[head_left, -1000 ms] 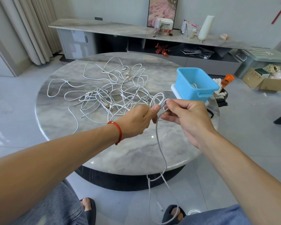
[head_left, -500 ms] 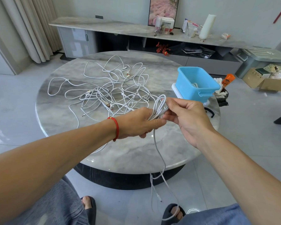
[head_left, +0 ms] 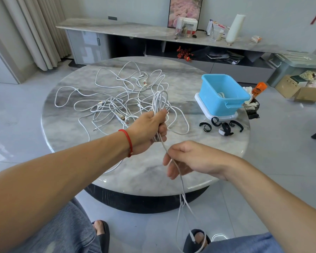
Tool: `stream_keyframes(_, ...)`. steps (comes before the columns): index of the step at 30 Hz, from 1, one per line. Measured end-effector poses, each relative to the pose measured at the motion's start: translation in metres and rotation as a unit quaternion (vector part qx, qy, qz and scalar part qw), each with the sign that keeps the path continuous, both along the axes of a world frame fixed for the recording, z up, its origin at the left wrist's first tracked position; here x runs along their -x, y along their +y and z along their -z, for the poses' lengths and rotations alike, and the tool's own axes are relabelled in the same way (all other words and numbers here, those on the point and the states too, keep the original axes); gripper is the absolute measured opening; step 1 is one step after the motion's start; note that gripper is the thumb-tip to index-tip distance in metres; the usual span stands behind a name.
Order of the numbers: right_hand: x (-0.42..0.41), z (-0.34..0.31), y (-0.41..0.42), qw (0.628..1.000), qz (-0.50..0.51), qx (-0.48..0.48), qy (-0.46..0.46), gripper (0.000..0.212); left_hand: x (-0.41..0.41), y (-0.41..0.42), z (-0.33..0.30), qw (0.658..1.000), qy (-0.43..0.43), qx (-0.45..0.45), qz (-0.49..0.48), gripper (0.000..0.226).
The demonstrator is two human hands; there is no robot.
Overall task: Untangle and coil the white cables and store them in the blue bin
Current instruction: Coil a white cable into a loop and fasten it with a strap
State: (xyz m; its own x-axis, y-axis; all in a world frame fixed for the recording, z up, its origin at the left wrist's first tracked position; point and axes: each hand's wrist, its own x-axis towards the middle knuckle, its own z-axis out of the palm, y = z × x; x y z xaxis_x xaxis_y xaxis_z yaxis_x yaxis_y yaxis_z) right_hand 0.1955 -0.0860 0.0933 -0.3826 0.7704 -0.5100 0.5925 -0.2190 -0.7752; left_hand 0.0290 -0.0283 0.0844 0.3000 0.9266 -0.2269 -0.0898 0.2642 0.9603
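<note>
My left hand (head_left: 150, 128) grips a bundle of white cable loops (head_left: 160, 101) that stand up above its fist. The same cable's loose tail (head_left: 181, 181) runs down from the fist, passes through the fingers of my right hand (head_left: 186, 157), and hangs over the table's edge to the floor by my feet. A tangle of white cables (head_left: 117, 99) is spread across the round marble table (head_left: 144, 170) behind my left hand. The blue bin (head_left: 221, 94) stands on a white lid at the right of the table, with some white cable inside.
Several black straps (head_left: 221, 126) lie in front of the bin. An orange bottle (head_left: 259, 88) and crumpled paper sit beyond the table's right edge. A long sideboard (head_left: 153, 33) with clutter lines the far wall. Cardboard boxes (head_left: 299, 88) stand on the floor at right.
My right hand has let go near the loops and dropped down toward me, sliding along the hanging tail. My left hand has turned upright, with the loops now sticking up from its fist.
</note>
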Motion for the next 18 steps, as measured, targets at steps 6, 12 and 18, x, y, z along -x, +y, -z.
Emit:
stream_keyframes(6,0.009,-0.005,0.001,0.994,-0.027,-0.096,-0.054,0.033,0.0,0.004,-0.003,0.997,-0.058,0.042,-0.004,0.044)
stream_keyframes(12,0.005,-0.011,0.002,0.968,-0.066,-0.196,-0.139,0.023,0.008,0.011,-0.006,0.999,0.0,0.032,-0.021,0.042)
stream_keyframes(18,-0.002,-0.015,0.007,0.899,-0.073,-0.399,-0.167,0.018,0.008,0.006,-0.001,0.992,0.084,0.048,0.082,0.041)
